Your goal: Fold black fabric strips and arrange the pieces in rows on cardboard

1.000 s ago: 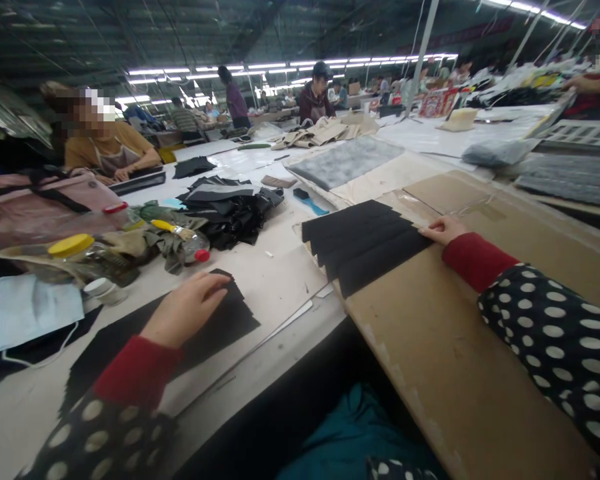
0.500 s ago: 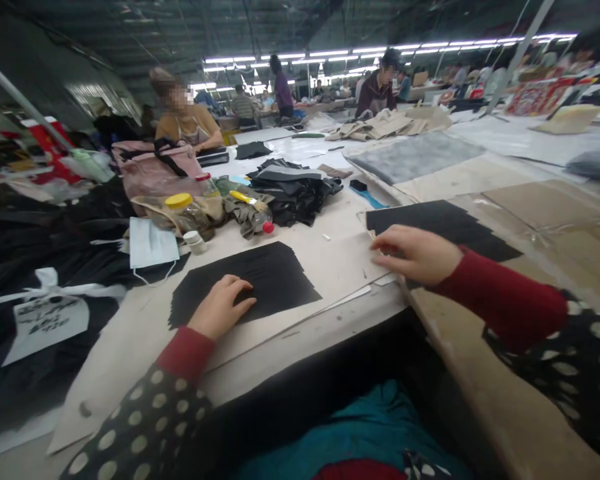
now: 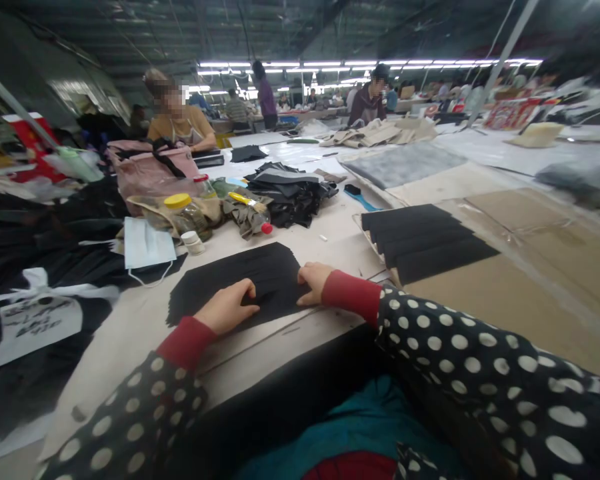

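Black fabric pieces [image 3: 275, 280] lie in a fanned stack on the pale work surface in front of me. My left hand [image 3: 230, 307] rests on the near left part of this stack, thumb and fingers apart, holding nothing. At the stack's right edge is my right hand [image 3: 314, 283], its thumb and fingers curved apart against the edge, with no piece seen between them. A second fanned set of black pieces [image 3: 425, 240] lies to the right on brown board, touched by neither hand.
Beyond the stack stand a yellow-lidded jar [image 3: 185, 212], a small white bottle [image 3: 193, 243] and a heap of dark scraps [image 3: 293, 190]. A face mask [image 3: 149, 243] and a tagged black bundle [image 3: 10, 260] are at the left. A person [image 3: 180, 120] works across the table.
My right hand has moved left from the right-hand pieces to the right edge of the near stack. My left hand stays on the stack, its fingers a little more curled.
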The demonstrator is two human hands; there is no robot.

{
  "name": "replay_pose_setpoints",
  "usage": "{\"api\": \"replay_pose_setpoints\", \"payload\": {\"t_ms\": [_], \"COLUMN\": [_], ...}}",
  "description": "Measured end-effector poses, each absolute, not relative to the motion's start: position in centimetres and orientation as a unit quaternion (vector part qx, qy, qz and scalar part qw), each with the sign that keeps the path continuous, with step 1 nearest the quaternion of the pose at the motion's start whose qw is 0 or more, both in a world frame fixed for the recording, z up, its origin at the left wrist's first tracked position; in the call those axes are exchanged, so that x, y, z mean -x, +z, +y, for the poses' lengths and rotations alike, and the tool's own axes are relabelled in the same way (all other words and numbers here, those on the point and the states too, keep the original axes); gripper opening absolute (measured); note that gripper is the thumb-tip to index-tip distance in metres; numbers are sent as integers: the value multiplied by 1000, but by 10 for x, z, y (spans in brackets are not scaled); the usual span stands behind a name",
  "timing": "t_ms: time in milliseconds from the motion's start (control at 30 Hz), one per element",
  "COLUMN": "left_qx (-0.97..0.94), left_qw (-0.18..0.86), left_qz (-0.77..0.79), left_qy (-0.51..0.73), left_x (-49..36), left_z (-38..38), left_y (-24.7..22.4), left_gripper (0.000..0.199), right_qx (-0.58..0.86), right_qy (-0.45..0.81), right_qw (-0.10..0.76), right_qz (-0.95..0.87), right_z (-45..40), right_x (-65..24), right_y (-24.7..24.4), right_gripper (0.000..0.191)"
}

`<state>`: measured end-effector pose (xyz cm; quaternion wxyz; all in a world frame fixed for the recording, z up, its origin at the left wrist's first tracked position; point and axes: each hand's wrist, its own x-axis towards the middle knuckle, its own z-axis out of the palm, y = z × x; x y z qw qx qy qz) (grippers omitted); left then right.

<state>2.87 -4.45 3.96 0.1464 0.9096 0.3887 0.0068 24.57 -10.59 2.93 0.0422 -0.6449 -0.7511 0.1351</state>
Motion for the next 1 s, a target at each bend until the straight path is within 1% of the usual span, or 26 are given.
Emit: {"api": "replay_pose_setpoints", "payload": {"t_ms": [67,100,133,200,267,300,400,467,567,700,833,900,1000], "left_qx": [-921,-927,-929,-922,-913,-913,-922,-928,-931,-932,-938,-945,-955], "left_qw": [138,133,128,121,137,157,224,252,287,318,299,271,224], "left_qz": [361,343,332,338,355,355,313,274,223,168,158,165,183], "left_qy": [47,73,102,145,147,127,43,16,14,46,78,75,65], "left_x": [-28,-26,-24,-18,-17,-20,-43,-70,-121,-196,-262,-287,-311], "left_z": [-53,-59,-64,-74,-84,-88,-103,-114,-132,-154,-168,-170,-166], "left_y": [42,44,46,51,56,58,62,62,63,64,62,60,59], "left_gripper": [17,18,21,27,34,36,28,23,21,22,28,29,25], "right_qx": [636,625,610,584,577,581,601,622,689,763,800,817,851], "right_qy": [132,130,136,180,232,251,305,350,342,259,204,193,164], "right_qw": [79,93,100,106,136,168,296,374,438,486,501,486,446], "right_qz": [-756,-764,-774,-784,-771,-756,-677,-592,-465,-337,-261,-244,-224], "right_z": [-111,-114,-119,-133,-155,-169,-217,-250,-293,-328,-336,-333,-322], "right_x": [-245,-247,-249,-258,-274,-286,-328,-360,-413,-483,-546,-571,-599], "right_y": [31,33,36,45,58,64,73,70,54,31,13,5,-5], "right_gripper": [55,54,49,31,17,15,20,27,37,47,51,48,37]}}
